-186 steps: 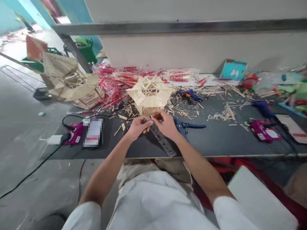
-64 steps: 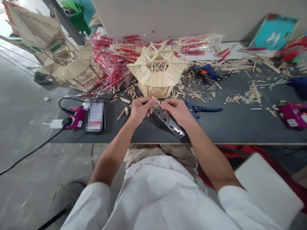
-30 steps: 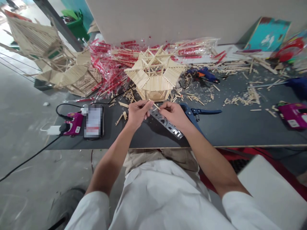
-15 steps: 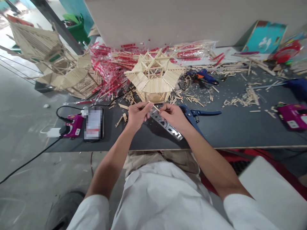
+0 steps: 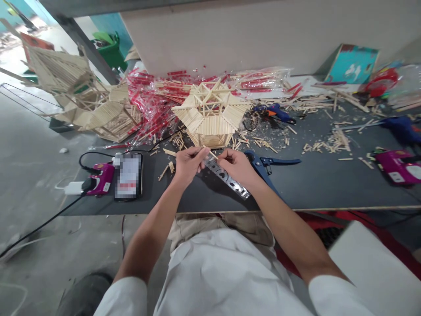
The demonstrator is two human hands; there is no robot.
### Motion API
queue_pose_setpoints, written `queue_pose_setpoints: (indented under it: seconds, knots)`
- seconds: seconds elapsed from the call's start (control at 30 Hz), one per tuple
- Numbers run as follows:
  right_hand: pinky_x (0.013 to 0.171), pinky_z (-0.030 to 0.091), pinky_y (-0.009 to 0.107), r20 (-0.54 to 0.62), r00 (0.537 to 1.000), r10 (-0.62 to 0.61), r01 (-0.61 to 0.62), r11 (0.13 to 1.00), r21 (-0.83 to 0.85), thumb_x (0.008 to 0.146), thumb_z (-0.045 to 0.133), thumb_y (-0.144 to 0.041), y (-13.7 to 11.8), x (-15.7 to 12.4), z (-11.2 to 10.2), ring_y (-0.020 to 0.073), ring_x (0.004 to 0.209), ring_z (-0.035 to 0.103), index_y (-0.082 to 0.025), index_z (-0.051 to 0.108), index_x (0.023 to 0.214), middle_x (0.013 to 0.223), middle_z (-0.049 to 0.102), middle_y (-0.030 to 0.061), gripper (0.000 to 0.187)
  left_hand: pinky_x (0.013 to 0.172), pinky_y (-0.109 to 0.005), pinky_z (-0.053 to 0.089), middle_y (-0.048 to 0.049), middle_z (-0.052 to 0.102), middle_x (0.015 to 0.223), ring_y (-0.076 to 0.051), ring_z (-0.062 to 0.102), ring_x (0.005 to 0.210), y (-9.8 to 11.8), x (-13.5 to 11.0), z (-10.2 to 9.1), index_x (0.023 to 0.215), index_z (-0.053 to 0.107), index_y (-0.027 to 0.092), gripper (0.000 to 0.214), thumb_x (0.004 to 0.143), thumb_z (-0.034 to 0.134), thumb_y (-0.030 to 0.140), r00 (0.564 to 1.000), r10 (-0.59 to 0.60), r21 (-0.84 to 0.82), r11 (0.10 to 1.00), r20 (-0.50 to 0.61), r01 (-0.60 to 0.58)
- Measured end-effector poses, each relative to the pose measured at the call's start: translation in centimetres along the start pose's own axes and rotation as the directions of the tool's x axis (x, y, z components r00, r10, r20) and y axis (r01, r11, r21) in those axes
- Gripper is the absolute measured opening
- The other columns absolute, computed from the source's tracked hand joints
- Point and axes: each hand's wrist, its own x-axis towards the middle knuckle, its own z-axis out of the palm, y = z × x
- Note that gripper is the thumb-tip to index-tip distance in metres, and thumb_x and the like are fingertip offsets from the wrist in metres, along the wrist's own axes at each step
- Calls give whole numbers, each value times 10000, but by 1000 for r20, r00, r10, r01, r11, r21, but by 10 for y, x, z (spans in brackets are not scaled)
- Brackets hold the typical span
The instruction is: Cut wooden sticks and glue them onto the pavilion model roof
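My left hand [image 5: 190,165] is closed on the upper end of a clear stencil ruler [image 5: 237,188], which slants down to the right. A short wooden stick [image 5: 212,155] lies along the ruler's upper end, its left tip by my left thumb. My right hand [image 5: 237,167] pinches the stick's other end and partly covers the ruler. Just beyond both hands stands a many-sided model built of wooden sticks [image 5: 213,125]. Beside my right forearm lies a blue-handled cutter [image 5: 263,164], partly hidden by the arm.
A phone [image 5: 129,177] and a purple power adapter [image 5: 104,179] with cables lie to the left. Another stick model [image 5: 101,116] stands behind them. Red-and-clear wrappers [image 5: 146,98], a blue glue gun [image 5: 279,113] and stick offcuts [image 5: 340,140] are spread across the back; another purple adapter [image 5: 396,166] sits right.
The view has tilted slightly, so the table sits a little lower in the picture. Both hands keep nearly the same hold on the ruler and stick.
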Motion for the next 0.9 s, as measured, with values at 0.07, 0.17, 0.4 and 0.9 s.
queue_pose_setpoints:
  seconds: [0.07, 0.17, 0.4, 0.9]
  knots:
    - [564, 375, 266, 9, 1000, 6, -6, 1000, -5, 774, 693, -297, 0, 0, 0, 117, 558, 495, -201, 603, 752, 615, 578, -39, 133, 355, -166, 283, 20, 590, 517, -31, 421, 360, 0, 0, 0, 700, 740, 153, 407, 823, 827, 532, 1000, -2, 10, 1000, 4, 1]
    - [572, 383, 267, 19, 1000, 1, -1, 1000, -30, 781, 679, -315, 1, 0, 0, 121, 563, 500, -207, 592, 760, 610, 575, -40, 140, 363, -165, 279, 23, 579, 501, -34, 420, 361, 1, 0, -1, 695, 732, 154, 405, 832, 819, 526, 1000, -8, 17, 1000, 10, 8]
    - [553, 378, 272, 4, 999, -43, 43, 989, -140, 782, 634, -325, 5, 3, -3, 127, 557, 488, -218, 566, 737, 624, 571, -33, 133, 384, -181, 328, 9, 610, 591, -60, 465, 409, -5, 3, -2, 804, 736, 145, 436, 843, 788, 576, 996, -73, 49, 996, 58, 70]
    - [642, 343, 301, 108, 963, -245, 267, 853, -448, 767, 612, -210, 9, 6, -12, 156, 629, 479, -225, 539, 716, 665, 537, -23, 90, 988, -421, 463, -95, 761, 1101, -238, 664, 1079, 1, -2, -14, 1169, 725, 215, 223, 1032, 554, 168, 624, 383, 667, 28, 681, -744]
